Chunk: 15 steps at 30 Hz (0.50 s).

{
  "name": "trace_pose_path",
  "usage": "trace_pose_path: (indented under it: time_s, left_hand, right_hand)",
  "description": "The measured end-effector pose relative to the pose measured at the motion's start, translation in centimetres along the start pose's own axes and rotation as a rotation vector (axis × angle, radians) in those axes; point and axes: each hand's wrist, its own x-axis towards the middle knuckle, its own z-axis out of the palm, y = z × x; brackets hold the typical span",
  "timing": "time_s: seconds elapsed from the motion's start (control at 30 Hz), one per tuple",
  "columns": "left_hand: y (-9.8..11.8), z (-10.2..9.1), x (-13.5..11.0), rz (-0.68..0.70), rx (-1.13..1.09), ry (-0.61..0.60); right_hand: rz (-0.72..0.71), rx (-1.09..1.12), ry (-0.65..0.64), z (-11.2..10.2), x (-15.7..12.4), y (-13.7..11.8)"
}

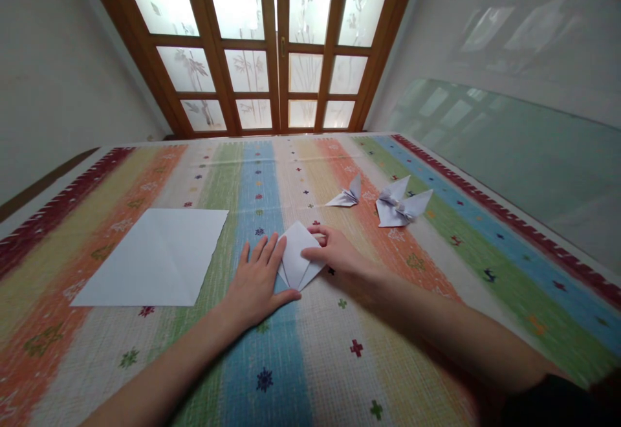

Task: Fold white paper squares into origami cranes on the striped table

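A small piece of folded white paper (295,252), kite-shaped with crease lines running to its near point, lies on the striped tablecloth between my hands. My left hand (257,281) rests flat with its fingers spread, the fingertips and thumb against the paper's left side and near point. At the paper's right corner, my right hand (337,255) pinches the edge between thumb and fingers; some of those fingertips are hidden behind the paper. To the left lies a larger flat sheet of white paper (155,259) with a faint crease and a ragged right edge.
Beyond my right hand sit folded paper cranes: one crane (348,195) alone, and a cluster of crane shapes (400,208) further right. The striped tablecloth (264,356) spreads over the table. Wooden doors with glass panes (276,84) stand past the far edge, walls on both sides.
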Motion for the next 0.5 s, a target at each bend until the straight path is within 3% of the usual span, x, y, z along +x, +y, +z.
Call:
trace_pose_path:
  time_s: [0.07, 0.23, 0.33, 0.4, 0.5]
  left_hand:
    - [-0.1, -0.3, 0.3, 0.011, -0.058, 0.087]
    - [-0.2, -2.7, 1.1, 0.01, -0.173, 0.36]
    - [-0.6, -3.7, 1.1, -0.019, -0.156, 0.448]
    - [-1.0, -3.5, 1.0, 0.032, -0.156, 0.405]
    - [-1.3, -2.4, 0.7, 0.214, -0.141, 0.152]
  right_hand:
    - [-0.065, -0.079, -0.002, 0.0, -0.6, -1.2]
    - [-0.611, -0.516, 0.375, -0.9, -2.0, -3.1]
    - [-0.735, -0.911, 0.33, -0.6, -2.3, -2.3]
    - [-0.668, -1.112, 0.219, 0.3, -2.4, -1.4]
    - [-0.562, -1.179, 0.114, 1.7, -2.7, -0.2]
